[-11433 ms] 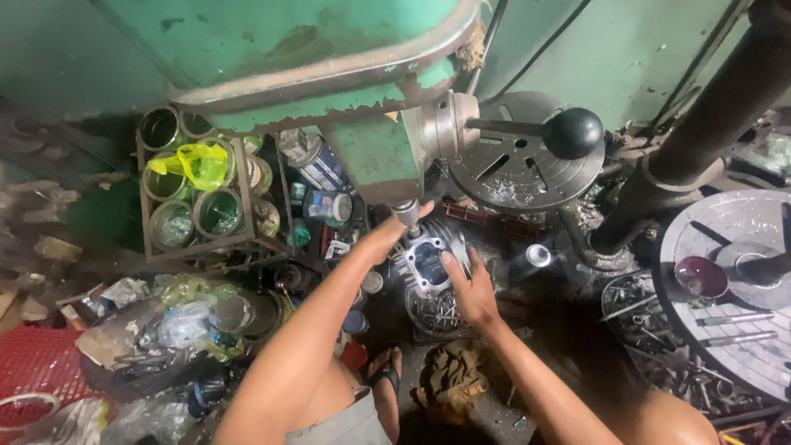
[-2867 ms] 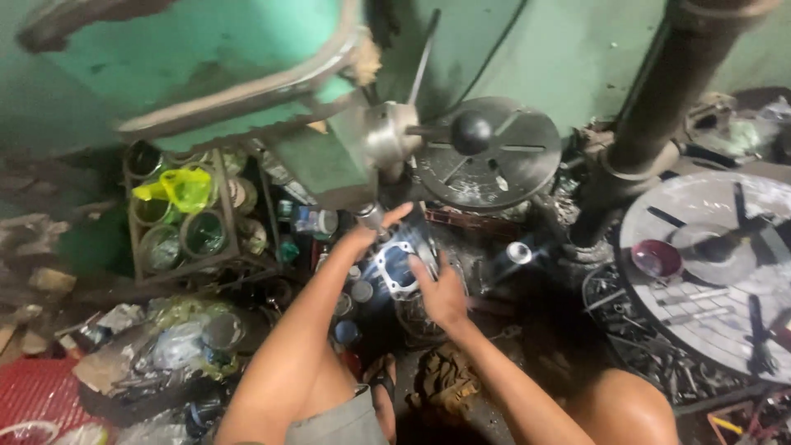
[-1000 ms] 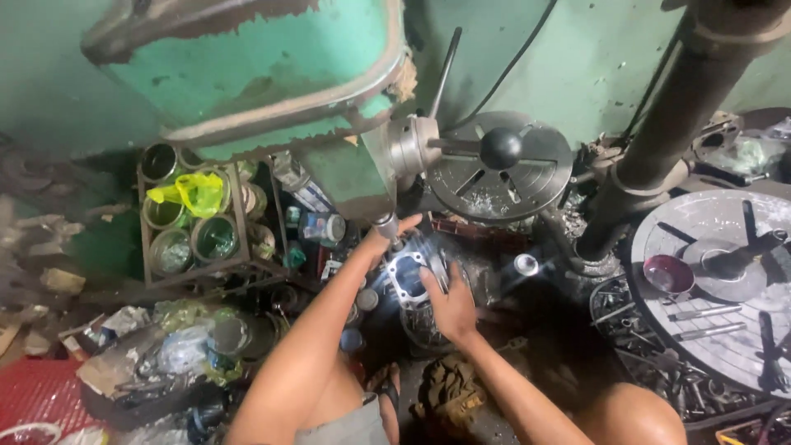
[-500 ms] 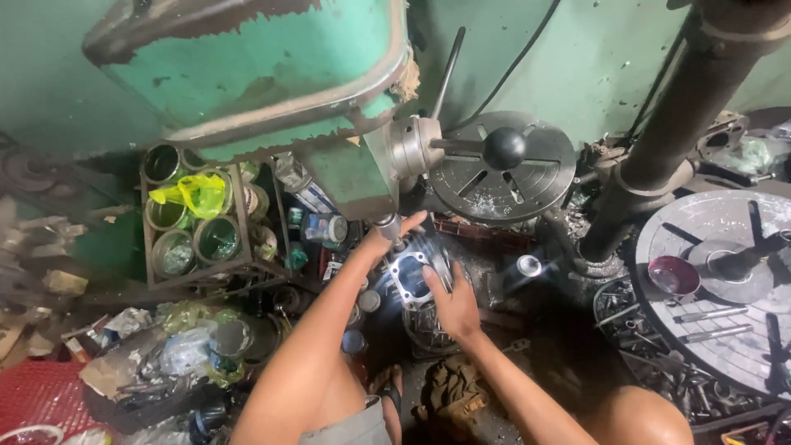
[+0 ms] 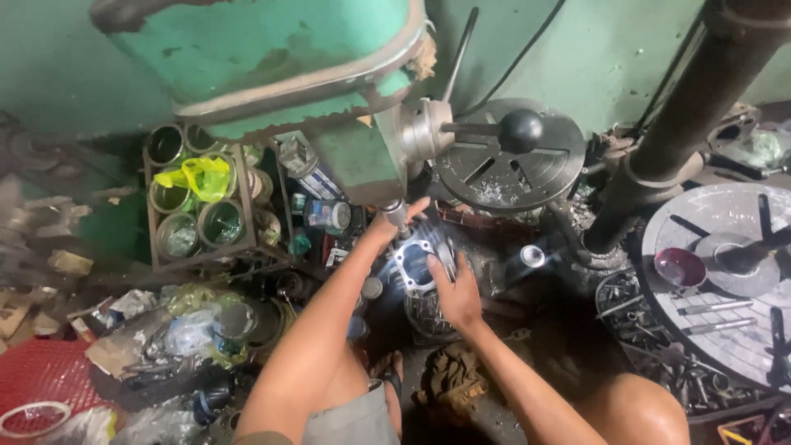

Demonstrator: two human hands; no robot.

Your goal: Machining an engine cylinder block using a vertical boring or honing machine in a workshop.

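Cluttered workshop floor under a green drill press (image 5: 329, 99): both arms reach forward, left hand (image 5: 387, 224) curled around the finned metal cylinder (image 5: 420, 272) beneath the spindle, right hand (image 5: 456, 292) spread flat, pressing its top.

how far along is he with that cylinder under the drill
Done: the finned metal cylinder sits beneath the green drill press. In hand: the left hand is up at the spindle tip and the right hand steadies the cylinder. Left: the black-knobbed feed lever is untouched, and no drilling shows.
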